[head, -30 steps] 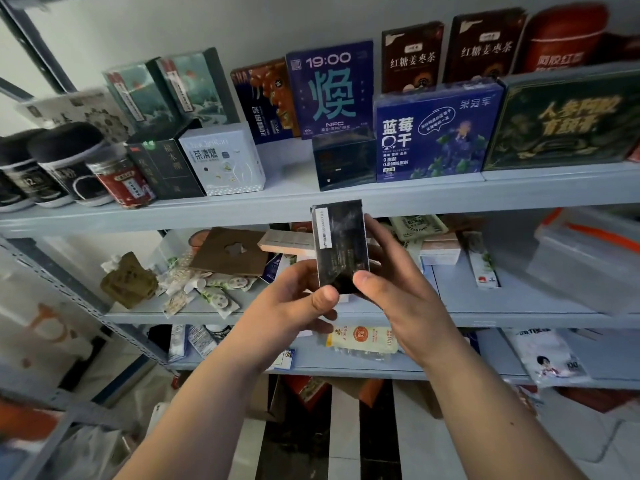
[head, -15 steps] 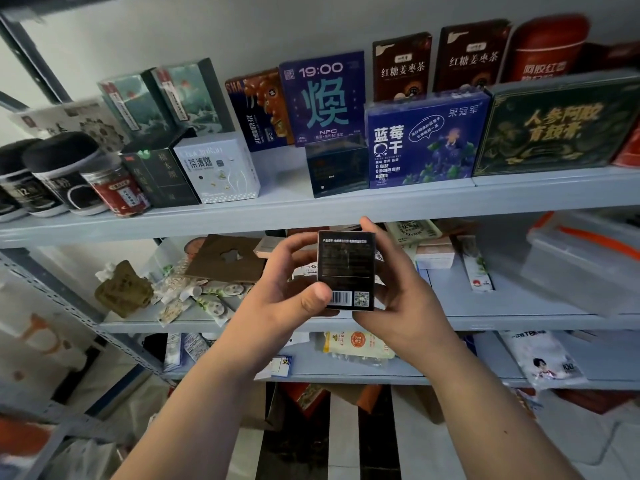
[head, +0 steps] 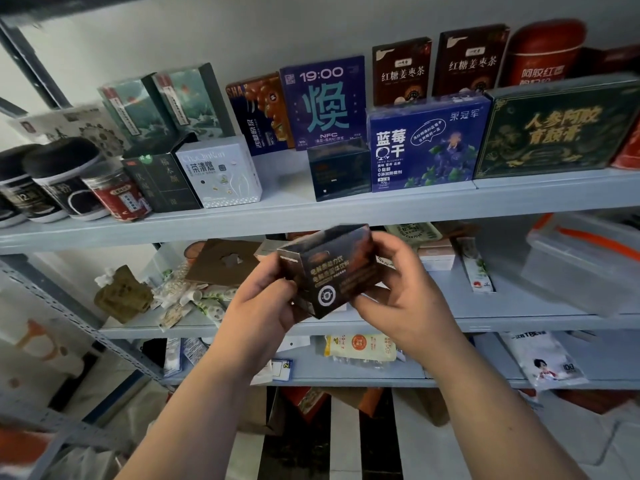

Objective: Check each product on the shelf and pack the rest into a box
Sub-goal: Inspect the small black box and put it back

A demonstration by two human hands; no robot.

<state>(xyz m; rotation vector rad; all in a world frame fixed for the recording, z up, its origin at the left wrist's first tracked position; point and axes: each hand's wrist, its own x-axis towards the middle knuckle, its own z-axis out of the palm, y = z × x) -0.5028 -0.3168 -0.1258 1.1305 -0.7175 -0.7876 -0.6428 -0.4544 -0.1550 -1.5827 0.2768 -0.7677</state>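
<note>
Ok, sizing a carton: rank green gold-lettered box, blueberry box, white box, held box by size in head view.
green gold-lettered box
blueberry box
white box and held box alike, the held one nearer, so unranked

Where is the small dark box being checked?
The small dark box sits mid-frame in the head view, gripped between left hand and right hand, just below the top shelf.

Small dark glossy box (head: 332, 271), gold lettering and a white ring emblem on the near face, tilted with one lower corner pointing down. Gripped at either end between left hand (head: 266, 306) and right hand (head: 398, 289), just below the front edge of the top shelf (head: 277, 216). Upright on that shelf: white box (head: 221, 171), purple box (head: 323, 102), blue box (head: 427, 143), dark green box (head: 554, 129).
</note>
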